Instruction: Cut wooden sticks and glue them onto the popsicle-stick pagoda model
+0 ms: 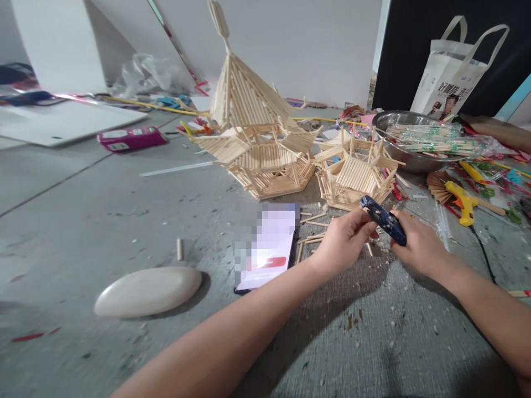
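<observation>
My right hand point(418, 243) is wrapped round a dark blue hand tool point(382, 220), its handle speckled with pale flecks; its jaws cannot be made out. Close beside it, my left hand point(346, 237) is closed in a pinch near the tool's far end. A short wooden stick point(370, 249) shows just below the left fingers, and whether they grip it I cannot tell. Behind both hands stands a small, roofless stick pavilion point(357, 174). To its left rises a taller stick pavilion point(257, 152) with a pointed roof. Loose cut sticks point(311, 224) lie by the left wrist.
A lit phone point(269, 243) and a smooth white oval object point(147, 292) lie left of my forearm. At right are a yellow glue gun point(463, 203) with a cord and a steel bowl point(410, 157) of bagged sticks. Farther back stand a paper bag point(450, 77) and a magenta box point(131, 138).
</observation>
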`<state>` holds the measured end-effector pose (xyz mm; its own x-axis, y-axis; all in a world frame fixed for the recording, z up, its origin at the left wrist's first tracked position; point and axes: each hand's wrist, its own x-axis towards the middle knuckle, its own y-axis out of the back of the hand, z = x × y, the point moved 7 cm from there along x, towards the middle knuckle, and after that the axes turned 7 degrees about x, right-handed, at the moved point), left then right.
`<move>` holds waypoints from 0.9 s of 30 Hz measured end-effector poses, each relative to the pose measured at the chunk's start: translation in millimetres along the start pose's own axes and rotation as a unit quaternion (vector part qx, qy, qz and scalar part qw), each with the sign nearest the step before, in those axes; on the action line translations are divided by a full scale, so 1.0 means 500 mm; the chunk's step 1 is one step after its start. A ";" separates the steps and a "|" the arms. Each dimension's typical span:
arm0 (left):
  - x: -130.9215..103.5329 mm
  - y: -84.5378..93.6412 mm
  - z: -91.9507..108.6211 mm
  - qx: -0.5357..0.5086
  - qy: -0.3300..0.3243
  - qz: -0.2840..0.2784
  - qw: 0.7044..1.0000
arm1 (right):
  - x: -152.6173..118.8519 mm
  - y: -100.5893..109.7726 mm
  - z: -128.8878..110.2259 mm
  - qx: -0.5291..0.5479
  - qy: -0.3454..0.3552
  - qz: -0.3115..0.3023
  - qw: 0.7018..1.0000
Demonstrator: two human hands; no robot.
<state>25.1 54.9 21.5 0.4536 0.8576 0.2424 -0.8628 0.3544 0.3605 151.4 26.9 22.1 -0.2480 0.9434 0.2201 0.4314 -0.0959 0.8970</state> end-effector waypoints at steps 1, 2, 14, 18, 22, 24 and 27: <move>0.000 0.000 0.000 -0.002 -0.002 0.000 1.000 | -0.001 0.001 0.000 -0.007 0.003 0.004 1.000; 0.000 0.000 0.000 -0.002 -0.003 0.001 1.000 | -0.001 0.001 0.000 -0.013 0.005 0.007 1.000; -0.001 0.004 0.006 0.041 -0.018 0.000 0.999 | 0.001 0.008 -0.001 -0.057 0.017 0.026 0.998; -0.002 0.001 0.011 0.047 -0.019 -0.010 0.999 | -0.002 0.008 0.007 -0.046 -0.001 0.038 0.998; -0.003 -0.001 0.018 0.050 -0.011 -0.013 0.999 | -0.001 0.015 0.011 0.012 -0.039 0.030 0.999; -0.003 -0.001 0.020 0.051 -0.003 -0.014 0.999 | 0.002 0.023 0.009 0.040 -0.041 0.031 0.998; -0.002 0.004 0.018 0.049 0.008 -0.001 0.999 | 0.005 0.029 0.000 0.028 -0.012 0.027 0.999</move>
<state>24.8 51.5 30.1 0.4519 0.8625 0.2279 -0.8351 0.3191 0.4482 157.2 28.0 35.7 -0.2021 0.9449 0.2576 0.4914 -0.1296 0.8612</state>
